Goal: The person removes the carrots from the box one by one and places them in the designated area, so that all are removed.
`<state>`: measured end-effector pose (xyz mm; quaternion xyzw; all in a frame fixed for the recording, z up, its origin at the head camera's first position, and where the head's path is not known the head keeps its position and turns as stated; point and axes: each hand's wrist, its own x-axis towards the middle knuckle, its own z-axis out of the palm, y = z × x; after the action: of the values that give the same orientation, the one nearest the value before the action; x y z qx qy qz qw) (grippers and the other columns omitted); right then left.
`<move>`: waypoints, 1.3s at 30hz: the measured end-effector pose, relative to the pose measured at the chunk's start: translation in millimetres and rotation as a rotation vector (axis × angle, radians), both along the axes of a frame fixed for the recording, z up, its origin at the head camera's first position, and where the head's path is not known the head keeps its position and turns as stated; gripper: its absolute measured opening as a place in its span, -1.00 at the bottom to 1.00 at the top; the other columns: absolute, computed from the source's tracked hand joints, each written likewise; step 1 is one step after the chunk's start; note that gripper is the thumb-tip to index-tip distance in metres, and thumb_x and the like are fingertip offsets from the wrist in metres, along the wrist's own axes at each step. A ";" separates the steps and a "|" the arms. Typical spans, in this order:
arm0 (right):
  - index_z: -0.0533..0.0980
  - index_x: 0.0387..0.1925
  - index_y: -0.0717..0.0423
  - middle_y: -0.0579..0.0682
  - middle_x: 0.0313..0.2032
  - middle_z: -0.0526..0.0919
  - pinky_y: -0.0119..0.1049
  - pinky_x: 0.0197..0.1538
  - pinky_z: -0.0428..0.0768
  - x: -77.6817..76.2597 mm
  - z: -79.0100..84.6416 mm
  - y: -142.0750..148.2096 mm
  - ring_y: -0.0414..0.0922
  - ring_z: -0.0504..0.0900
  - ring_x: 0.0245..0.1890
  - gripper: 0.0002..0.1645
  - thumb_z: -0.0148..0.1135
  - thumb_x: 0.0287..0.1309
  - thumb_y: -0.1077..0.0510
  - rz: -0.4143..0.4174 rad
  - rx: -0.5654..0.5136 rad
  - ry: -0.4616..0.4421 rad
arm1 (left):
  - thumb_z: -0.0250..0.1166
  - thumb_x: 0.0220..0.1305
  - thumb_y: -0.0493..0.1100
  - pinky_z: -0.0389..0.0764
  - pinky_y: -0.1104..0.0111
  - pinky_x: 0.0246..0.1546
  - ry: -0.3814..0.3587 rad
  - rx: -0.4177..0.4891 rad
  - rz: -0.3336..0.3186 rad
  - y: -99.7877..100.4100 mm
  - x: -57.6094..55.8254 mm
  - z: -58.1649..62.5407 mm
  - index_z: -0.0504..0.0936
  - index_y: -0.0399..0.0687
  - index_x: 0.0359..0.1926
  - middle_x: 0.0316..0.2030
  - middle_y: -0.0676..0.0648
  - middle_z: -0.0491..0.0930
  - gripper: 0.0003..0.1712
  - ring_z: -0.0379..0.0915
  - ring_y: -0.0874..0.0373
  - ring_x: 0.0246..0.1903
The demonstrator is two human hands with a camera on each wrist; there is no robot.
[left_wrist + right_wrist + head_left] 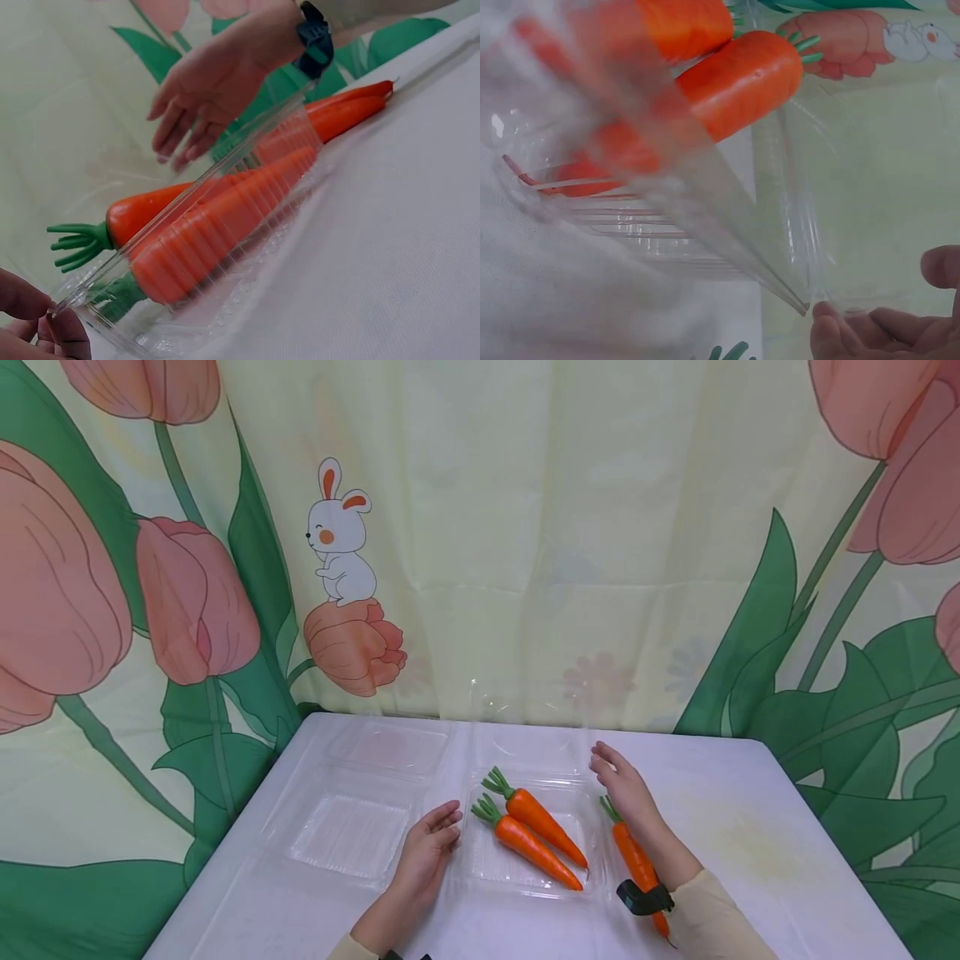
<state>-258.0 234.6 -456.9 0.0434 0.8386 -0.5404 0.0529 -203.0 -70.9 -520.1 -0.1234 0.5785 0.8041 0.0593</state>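
Note:
Two orange carrots with green tops, the front carrot (528, 852) and the rear carrot (551, 821), lie side by side in a clear plastic box (468, 881). Its transparent lid (528, 747) stands raised at the back. At the box's left side is my left hand (426, 856); in the left wrist view its thumb and finger pinch the rim (112, 270). My right hand (622, 781) hovers by the box's back right corner, fingers loosely extended and thumb apart. A third carrot (633, 852) lies on the table right of the box, partly hidden beneath the right forearm.
Left of the filled box, a second clear plastic box (348, 831) sits with its lid (393, 750) folded back and nothing inside. Both boxes stand on a white-covered table (712, 802). Behind the table hangs a printed curtain (480, 527) with tulips and a rabbit.

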 end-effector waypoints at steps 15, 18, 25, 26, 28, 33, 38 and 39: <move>0.00 0.59 0.29 0.43 0.53 0.12 0.34 0.38 0.30 4.6 -13.6 3.8 0.40 0.29 0.45 -0.13 -0.01 0.54 -0.12 0.117 0.052 -0.113 | 0.10 0.38 -0.46 0.55 0.40 -0.13 -0.013 -0.008 -0.013 -0.8 0.0 0.9 0.39 -0.42 0.38 0.00 -0.13 0.54 -0.45 0.44 0.13 -0.17; 0.02 0.59 0.26 0.45 0.51 0.14 0.37 0.35 0.31 4.9 -13.2 2.0 0.40 0.32 0.43 -0.14 0.00 0.53 -0.12 0.128 0.061 -0.120 | 0.09 0.37 -0.45 0.55 0.41 -0.15 -0.017 0.001 -0.014 -1.2 -0.4 0.6 0.40 -0.42 0.37 -0.03 -0.12 0.55 -0.46 0.42 0.14 -0.20; 0.06 0.59 0.18 0.41 0.52 0.14 0.36 0.36 0.33 7.8 -12.8 -0.2 0.39 0.31 0.44 -0.15 0.02 0.51 -0.16 0.124 0.081 -0.130 | 0.14 0.35 -0.42 0.56 0.41 -0.15 -0.013 0.002 -0.016 -0.4 -0.6 0.4 0.39 -0.44 0.35 -0.04 -0.13 0.56 -0.45 0.46 0.14 -0.21; 0.07 0.59 0.17 0.41 0.53 0.15 0.36 0.36 0.33 8.3 -12.6 -0.2 0.38 0.31 0.44 -0.15 0.03 0.51 -0.17 0.124 0.080 -0.129 | 0.15 0.35 -0.42 0.57 0.41 -0.15 -0.014 0.000 -0.016 -0.4 -0.7 0.3 0.39 -0.44 0.35 -0.03 -0.13 0.56 -0.45 0.46 0.14 -0.21; 0.08 0.59 0.15 0.40 0.52 0.15 0.35 0.36 0.34 9.2 -12.2 0.0 0.38 0.32 0.43 -0.15 0.03 0.50 -0.17 0.127 0.076 -0.125 | 0.16 0.34 -0.42 0.57 0.41 -0.15 -0.015 -0.002 -0.015 -0.3 -0.8 0.5 0.39 -0.44 0.35 -0.03 -0.13 0.56 -0.45 0.46 0.15 -0.21; 0.09 0.58 0.12 0.39 0.53 0.14 0.32 0.36 0.36 9.9 -11.5 0.9 0.37 0.35 0.42 -0.17 0.05 0.50 -0.16 0.124 0.069 -0.124 | 0.17 0.35 -0.39 0.52 0.40 -0.18 -0.036 -0.023 -0.023 -0.4 -0.4 1.8 0.40 -0.38 0.36 -0.01 -0.11 0.56 -0.45 0.47 0.11 -0.20; 0.12 0.57 0.09 0.37 0.55 0.11 0.33 0.36 0.35 11.1 -6.9 -0.4 0.37 0.29 0.45 -0.19 0.05 0.49 -0.16 0.113 0.087 -0.117 | 0.18 0.36 -0.36 0.49 0.43 -0.31 -0.056 -0.038 -0.039 -1.0 0.0 3.8 0.39 -0.31 0.38 0.04 -0.11 0.56 -0.43 0.46 0.12 -0.23; 0.14 0.57 0.10 0.38 0.55 0.11 0.35 0.36 0.34 11.3 -5.3 -1.1 0.39 0.26 0.47 -0.20 0.05 0.49 -0.16 0.109 0.101 -0.108 | 0.18 0.36 -0.36 0.48 0.43 -0.34 -0.060 -0.037 -0.042 -1.1 -0.2 3.8 0.38 -0.30 0.38 0.03 -0.10 0.55 -0.43 0.46 0.13 -0.23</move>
<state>-246.7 233.4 -462.2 0.0295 0.8617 -0.4908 0.1254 -203.2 -72.1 -516.3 -0.1365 0.5937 0.7878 0.0913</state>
